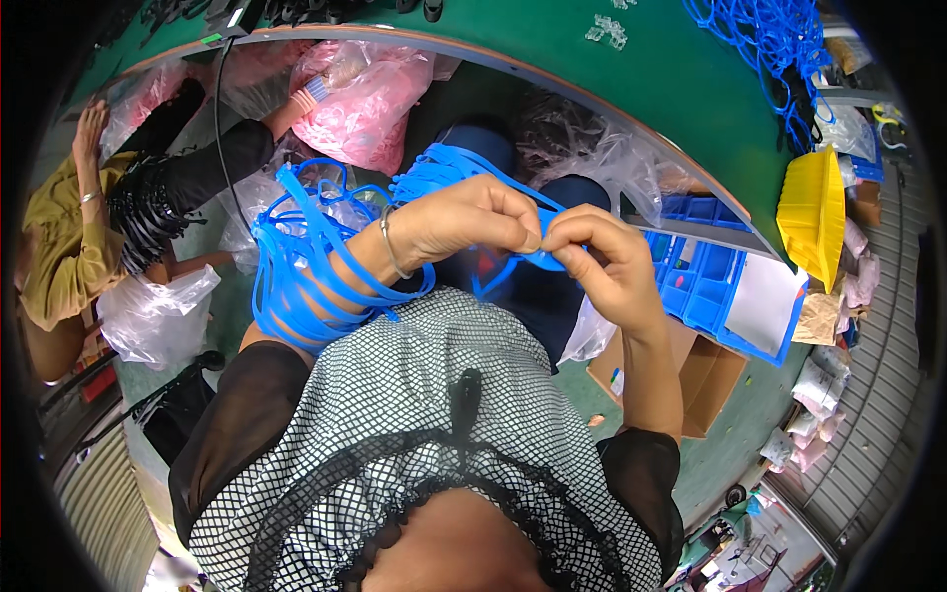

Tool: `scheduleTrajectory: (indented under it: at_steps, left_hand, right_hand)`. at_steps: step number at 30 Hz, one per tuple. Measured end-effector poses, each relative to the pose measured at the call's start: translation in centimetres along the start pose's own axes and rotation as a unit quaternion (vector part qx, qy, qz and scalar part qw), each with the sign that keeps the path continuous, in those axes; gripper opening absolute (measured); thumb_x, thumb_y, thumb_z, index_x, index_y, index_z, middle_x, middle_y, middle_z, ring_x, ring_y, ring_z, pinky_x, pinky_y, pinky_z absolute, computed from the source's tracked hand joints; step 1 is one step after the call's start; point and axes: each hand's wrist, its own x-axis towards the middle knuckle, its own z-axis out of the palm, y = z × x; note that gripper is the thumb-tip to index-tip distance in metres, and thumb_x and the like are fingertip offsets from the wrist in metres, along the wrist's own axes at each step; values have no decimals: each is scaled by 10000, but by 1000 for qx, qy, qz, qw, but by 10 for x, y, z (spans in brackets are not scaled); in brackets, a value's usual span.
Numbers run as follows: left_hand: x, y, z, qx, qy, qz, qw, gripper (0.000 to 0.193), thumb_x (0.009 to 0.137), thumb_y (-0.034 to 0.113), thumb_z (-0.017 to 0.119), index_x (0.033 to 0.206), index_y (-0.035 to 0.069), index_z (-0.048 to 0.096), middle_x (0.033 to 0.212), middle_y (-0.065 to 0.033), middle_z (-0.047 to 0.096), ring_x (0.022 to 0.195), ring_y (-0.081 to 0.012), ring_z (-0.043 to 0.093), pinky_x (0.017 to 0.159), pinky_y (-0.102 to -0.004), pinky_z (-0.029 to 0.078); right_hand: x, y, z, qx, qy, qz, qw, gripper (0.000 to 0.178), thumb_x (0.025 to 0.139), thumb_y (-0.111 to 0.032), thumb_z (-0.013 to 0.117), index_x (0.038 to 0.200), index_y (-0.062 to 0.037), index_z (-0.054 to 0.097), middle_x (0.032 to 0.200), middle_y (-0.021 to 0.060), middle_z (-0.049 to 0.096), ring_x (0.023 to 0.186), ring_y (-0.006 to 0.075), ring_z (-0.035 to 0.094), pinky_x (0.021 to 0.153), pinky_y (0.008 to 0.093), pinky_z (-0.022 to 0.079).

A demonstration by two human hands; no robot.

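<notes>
In front of my lap, my left hand (469,219) and my right hand (612,264) meet fingertip to fingertip. Both pinch a blue strap (540,259), whose held part is mostly covered by the fingers. Several more blue loops (301,281) hang around my left forearm, above the elbow side of a metal bangle. Another bundle of blue straps (449,166) lies across my thigh, just beyond the left hand.
Beyond my knees curves a green table (513,59), with tangled blue straps (774,49) and a yellow bin (811,217) at its right. Blue compartment trays (705,286) and a cardboard box (712,385) stand right. A pink-filled bag (365,104) and a co-worker (74,247) are left.
</notes>
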Motion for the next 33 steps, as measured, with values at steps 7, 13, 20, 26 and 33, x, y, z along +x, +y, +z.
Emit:
scheduleTrajectory:
  at_steps: [7, 13, 20, 26, 33]
  left_hand:
    - [-6, 12, 12, 334, 97, 228, 909, 238, 753, 66, 627, 985, 14, 631, 899, -48, 622, 774, -120, 556, 669, -252, 432]
    - [-8, 8, 4, 350, 80, 187, 914, 209, 732, 81, 627, 929, 26, 668, 906, -104, 649, 819, -223, 630, 723, -305, 502]
    - [-11, 12, 7, 378, 96, 236, 890, 196, 760, 88, 665, 943, 17, 657, 925, -108, 656, 850, -231, 624, 769, -309, 484]
    - [-19, 17, 13, 485, 135, 271, 820, 239, 749, 154, 685, 956, 35, 665, 890, -110, 657, 797, -251, 633, 680, -312, 493]
    - [-10, 6, 13, 275, 181, 240, 913, 182, 792, 84, 677, 951, -3, 681, 898, -113, 665, 797, -163, 625, 695, -260, 489]
  right_hand:
    - [-3, 7, 6, 185, 56, 162, 968, 187, 811, 12, 598, 976, 4, 509, 841, 41, 574, 693, 61, 541, 605, 192, 443]
    - [3, -2, -1, 5, -49, 196, 979, 108, 843, -77, 593, 882, 18, 562, 732, 22, 563, 629, 64, 537, 553, 219, 425]
    - [8, 1, -10, 90, -101, 256, 957, 147, 883, -138, 556, 822, -13, 603, 661, -18, 551, 571, 30, 462, 524, 178, 363]
    - [5, -4, -5, 92, -56, 203, 973, 105, 845, -93, 571, 839, 4, 613, 659, 23, 575, 595, 85, 518, 528, 235, 385]
    - [14, -1, 10, -266, 97, -96, 954, 76, 748, -27, 622, 819, -25, 593, 718, 118, 598, 612, 256, 568, 604, 339, 417]
